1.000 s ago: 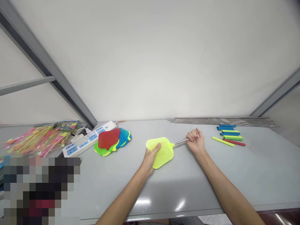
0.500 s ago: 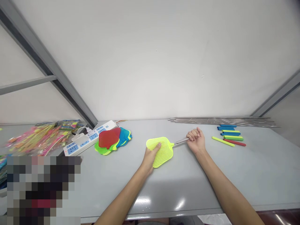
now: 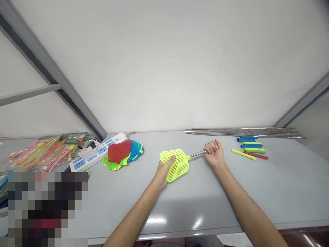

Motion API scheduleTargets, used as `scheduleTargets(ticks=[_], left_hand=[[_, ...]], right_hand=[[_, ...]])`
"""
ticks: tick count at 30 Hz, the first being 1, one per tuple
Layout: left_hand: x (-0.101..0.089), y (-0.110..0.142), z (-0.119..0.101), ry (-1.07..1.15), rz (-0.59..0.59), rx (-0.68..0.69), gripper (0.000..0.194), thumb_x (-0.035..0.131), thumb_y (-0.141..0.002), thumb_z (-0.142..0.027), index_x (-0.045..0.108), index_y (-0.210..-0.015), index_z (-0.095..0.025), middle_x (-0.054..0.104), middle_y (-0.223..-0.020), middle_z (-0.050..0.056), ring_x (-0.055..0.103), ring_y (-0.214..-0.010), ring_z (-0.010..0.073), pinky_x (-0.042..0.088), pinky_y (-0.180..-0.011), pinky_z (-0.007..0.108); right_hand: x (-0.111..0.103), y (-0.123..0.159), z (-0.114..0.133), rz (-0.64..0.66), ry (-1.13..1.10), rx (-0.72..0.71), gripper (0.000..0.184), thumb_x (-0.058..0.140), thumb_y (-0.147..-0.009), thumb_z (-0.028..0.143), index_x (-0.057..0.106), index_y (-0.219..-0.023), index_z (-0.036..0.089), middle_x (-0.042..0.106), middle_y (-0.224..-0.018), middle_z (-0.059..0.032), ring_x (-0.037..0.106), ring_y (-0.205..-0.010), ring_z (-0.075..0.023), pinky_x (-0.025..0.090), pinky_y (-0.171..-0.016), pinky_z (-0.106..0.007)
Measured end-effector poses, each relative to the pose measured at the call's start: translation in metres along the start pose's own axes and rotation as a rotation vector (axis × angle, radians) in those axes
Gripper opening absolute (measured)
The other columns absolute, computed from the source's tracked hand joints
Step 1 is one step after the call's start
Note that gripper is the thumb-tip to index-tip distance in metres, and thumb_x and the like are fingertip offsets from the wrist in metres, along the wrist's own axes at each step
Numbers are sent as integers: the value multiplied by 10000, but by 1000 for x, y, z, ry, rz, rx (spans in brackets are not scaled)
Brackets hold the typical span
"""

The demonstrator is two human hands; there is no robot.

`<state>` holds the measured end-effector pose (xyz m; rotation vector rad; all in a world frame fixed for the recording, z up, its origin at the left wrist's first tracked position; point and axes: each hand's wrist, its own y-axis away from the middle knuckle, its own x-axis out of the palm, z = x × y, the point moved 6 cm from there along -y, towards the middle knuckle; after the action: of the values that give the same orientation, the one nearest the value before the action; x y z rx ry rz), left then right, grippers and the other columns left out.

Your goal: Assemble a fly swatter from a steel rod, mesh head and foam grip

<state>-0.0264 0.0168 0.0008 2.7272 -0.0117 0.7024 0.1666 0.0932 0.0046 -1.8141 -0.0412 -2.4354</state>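
My left hand (image 3: 164,170) grips a yellow-green perforated fly swatter head (image 3: 179,166), its thumb lying on the mesh and the fingers hidden beneath. From the head's narrow neck a thin metal rod (image 3: 197,154) runs to the right. Around that rod my right hand (image 3: 214,153) is closed in a fist, palm side up; the rod's far end is hidden in it. To the left lies a pile of loose swatter heads in red (image 3: 119,152), blue (image 3: 135,149) and green (image 3: 110,163).
Several metal rods (image 3: 244,132) lie along the wall. Coloured handle tubes (image 3: 253,145) rest at the right. A white power strip (image 3: 95,156) with plugs stands left, beside bagged swatters (image 3: 48,151). A blurred patch (image 3: 47,209) covers the lower left. The grey table's front edge (image 3: 164,236) is near me.
Both hands keep their hold on the swatter head and rod. The whole view has shifted very slightly; nothing else visibly differs.
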Motion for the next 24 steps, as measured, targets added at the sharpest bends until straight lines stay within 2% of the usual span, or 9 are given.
scheduleTargets(ticks=[14,24], left_hand=[[-5,-3,-2,-33,-17,-10,362,604,-648,-330,559,-945,-129,596,-978,128,583,-839,228,476,-722,330],[-6,-3,-4,-58,-32,32,357,605,-646,-332,571,-936,-126,593,-989,125,586,-828,217,478,-710,307]], right_hand=[[-3,-2,-3,-21,4,18,340,445,-745,187,200,-509,178,205,-400,75,280,-352,-57,319,-361,-180],[-2,-2,-5,-25,-23,36,320,432,-764,213,228,-519,180,223,-411,71,283,-362,-59,325,-369,-183]])
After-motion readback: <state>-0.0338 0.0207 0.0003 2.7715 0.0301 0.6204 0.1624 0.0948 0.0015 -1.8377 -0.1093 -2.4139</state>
